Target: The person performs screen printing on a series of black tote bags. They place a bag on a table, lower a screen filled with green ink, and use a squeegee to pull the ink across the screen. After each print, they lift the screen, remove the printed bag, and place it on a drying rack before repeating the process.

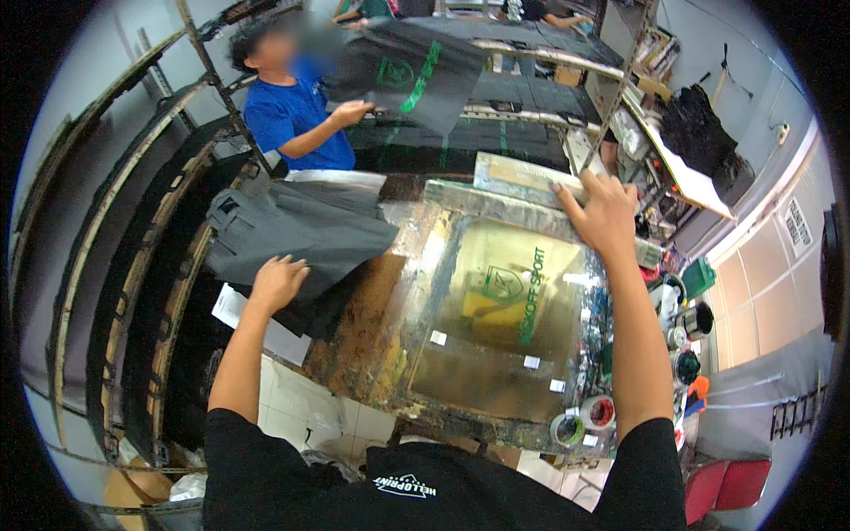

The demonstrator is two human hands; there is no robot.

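My left hand (282,281) rests on a dark grey fabric piece (305,226) that lies spread to the left of the work board. Its fingers are stretched out over the cloth. At the far right of a screen-printing frame (434,191), my right hand (605,211) has its fingers hooked over the far edge, with the thumb to the left. A flat pale board (518,180), which looks like a squeegee, lies along that edge beside the thumb. Through the yellowish mesh (496,345), a green shield emblem and a line of lettering show.
Across from me, a person in a blue shirt (297,115) holds up a dark printed fabric panel (403,71). Slatted racks (168,292) curve along the left. Ink cups (598,411) stand at the frame's near right corner, and jars (695,320) crowd the right side. A red chair (739,485) is lower right.
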